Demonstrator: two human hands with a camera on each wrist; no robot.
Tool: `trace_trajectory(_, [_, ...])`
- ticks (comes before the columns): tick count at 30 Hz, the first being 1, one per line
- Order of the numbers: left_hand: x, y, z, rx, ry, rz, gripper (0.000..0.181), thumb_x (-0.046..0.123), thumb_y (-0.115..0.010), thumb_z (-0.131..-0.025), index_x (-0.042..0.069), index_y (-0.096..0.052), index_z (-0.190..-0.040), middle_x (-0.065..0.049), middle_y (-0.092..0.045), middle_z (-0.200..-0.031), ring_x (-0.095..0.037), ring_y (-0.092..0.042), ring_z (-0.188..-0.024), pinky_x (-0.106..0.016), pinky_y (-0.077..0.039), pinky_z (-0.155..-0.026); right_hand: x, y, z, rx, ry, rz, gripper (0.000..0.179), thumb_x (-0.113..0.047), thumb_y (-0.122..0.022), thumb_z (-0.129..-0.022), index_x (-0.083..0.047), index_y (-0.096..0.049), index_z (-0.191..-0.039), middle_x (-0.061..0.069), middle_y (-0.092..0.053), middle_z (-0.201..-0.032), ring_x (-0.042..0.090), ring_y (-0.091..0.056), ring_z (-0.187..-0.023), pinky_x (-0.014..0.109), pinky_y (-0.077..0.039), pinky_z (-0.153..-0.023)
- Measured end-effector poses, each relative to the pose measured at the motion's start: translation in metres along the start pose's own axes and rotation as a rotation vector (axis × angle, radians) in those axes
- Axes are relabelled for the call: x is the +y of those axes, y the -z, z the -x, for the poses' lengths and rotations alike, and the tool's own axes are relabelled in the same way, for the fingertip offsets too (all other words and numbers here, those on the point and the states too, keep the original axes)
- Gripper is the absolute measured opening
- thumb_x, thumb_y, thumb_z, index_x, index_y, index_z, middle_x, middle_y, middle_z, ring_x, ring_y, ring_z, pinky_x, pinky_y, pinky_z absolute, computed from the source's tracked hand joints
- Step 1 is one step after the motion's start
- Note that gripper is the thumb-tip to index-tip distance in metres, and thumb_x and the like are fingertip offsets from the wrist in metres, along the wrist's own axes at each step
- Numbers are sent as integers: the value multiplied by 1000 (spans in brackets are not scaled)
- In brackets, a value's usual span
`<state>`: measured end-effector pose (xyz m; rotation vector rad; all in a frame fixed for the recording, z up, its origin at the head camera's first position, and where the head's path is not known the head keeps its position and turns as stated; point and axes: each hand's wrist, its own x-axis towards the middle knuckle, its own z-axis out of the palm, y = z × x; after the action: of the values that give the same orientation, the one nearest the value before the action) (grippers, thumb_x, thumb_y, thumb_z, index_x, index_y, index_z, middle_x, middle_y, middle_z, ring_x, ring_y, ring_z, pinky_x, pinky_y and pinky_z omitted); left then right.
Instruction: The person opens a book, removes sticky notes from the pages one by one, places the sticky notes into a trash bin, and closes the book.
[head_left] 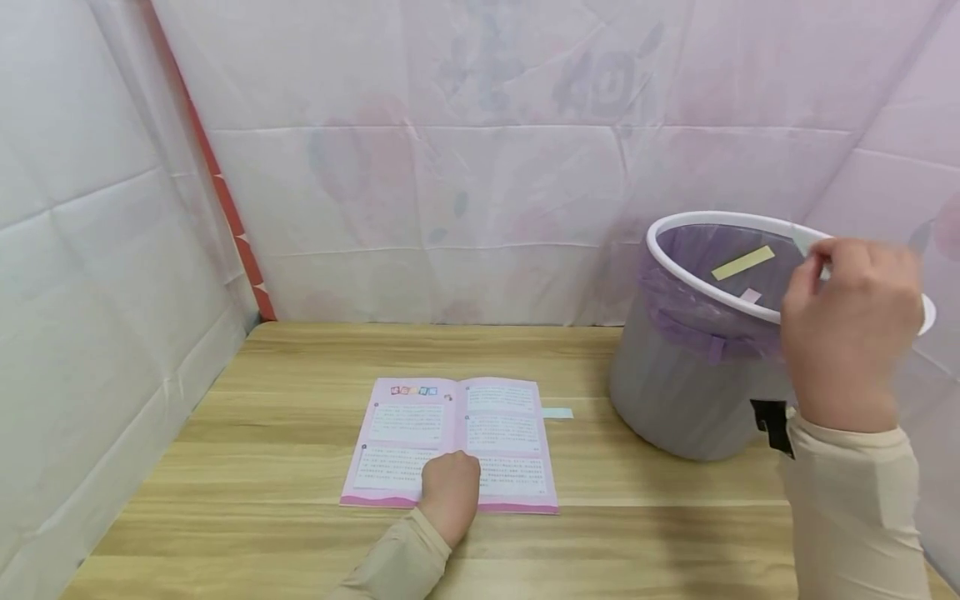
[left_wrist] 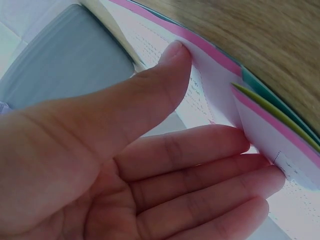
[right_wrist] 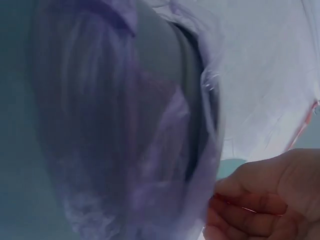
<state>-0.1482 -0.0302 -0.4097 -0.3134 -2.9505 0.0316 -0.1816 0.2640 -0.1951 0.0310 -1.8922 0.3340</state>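
An open pink booklet (head_left: 501,492) lies flat, its two pages full of small print. My left hand (head_left: 452,487) rests at its lower middle. In the left wrist view the thumb (left_wrist: 175,55) touches one page and the relaxed fingertips (left_wrist: 272,175) touch the other. My right hand (head_left: 855,325) is raised over the near rim of the bin (head_left: 675,392), pinching a pale green paper strip (head_left: 806,242) between thumb and fingers. In the right wrist view the hand (right_wrist: 265,200) is beside the bin's purple liner (right_wrist: 100,150), the strip (right_wrist: 231,164) showing above the fingers.
A yellow strip (head_left: 742,262) and a pink strip (head_left: 751,296) show inside the bin. One pale blue-green strip (head_left: 558,412) sticks out from the booklet's right edge. Wooden tabletop (head_left: 285,433) surrounds the booklet; white printed cloth (head_left: 450,167) hangs behind and at both sides.
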Motion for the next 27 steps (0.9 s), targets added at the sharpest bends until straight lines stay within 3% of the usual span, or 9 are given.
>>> trace_trajectory(6, [0,1,0,-4,3,3,14,9,-75,-77,7,-68,-65,-4,-62,-58,-16,-62,-53,-29,-51,-45,9,1,4,-111,24,43,25,3,-43,-88,19,-62,-92,37,-58,-83,54,-45,-79,59,-32,-74])
trace_trajectory(11, [0,1,0,-13,2,9,13,9,-75,-78,7,-68,-67,-5,-62,-60,-16,-63,-54,-30,-52,-46,9,0,6,-145,43,40,25,5,-43,-87,19,-63,-91,36,-55,-82,54,-47,-79,60,-33,-76])
trace_trajectory(21, [1,2,0,-37,4,13,12,9,-74,-79,7,-68,-68,-5,-63,-61,-17,-63,-55,-31,-53,-47,6,-1,9,-192,-14,51,28,6,-41,-87,21,-62,-97,38,-54,-88,56,-45,-85,62,-33,-79])
trace_trajectory(24, [0,1,0,-34,1,4,12,9,-74,-79,7,-68,-68,-4,-63,-61,-16,-63,-55,-30,-52,-47,-6,-1,15,-155,47,7,27,5,-42,-88,20,-61,-99,38,-56,-89,55,-45,-85,61,-32,-78])
trace_trajectory(27, [-1,0,-1,-37,2,-5,13,9,-75,-78,7,-68,-68,-4,-62,-60,-15,-63,-54,-29,-52,-46,-25,-8,29,-83,175,-85,21,5,-46,-88,17,-61,-98,34,-58,-87,53,-46,-82,59,-34,-77])
